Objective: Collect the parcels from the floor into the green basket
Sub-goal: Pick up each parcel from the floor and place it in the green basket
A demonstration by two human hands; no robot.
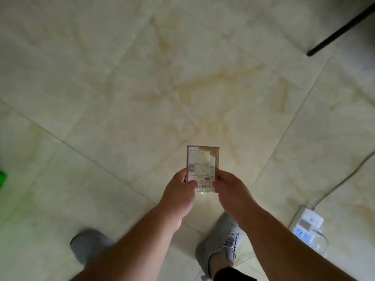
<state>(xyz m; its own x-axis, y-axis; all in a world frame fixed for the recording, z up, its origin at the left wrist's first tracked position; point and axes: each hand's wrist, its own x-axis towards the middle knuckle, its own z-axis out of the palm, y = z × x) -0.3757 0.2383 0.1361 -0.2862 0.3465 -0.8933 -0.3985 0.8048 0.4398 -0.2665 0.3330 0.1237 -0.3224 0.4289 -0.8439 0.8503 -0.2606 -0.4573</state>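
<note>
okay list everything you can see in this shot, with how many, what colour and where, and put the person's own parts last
parcel: one, brown cardboard with a torn white label, centre, held off the floor
green object: one, bright green, left edge, mostly cut off
power strip: one, white, lower right on the floor, with a cable
black bar: one, top right
floor: cream marbled tiles
shoes: two, grey, bottom
left hand: holds the parcel's left edge
right hand: holds its right edge

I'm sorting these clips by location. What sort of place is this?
Probably an indoor room, home or office: glossy marble-look floor tiles, a white power strip lying on them, and a dark furniture leg.
</note>
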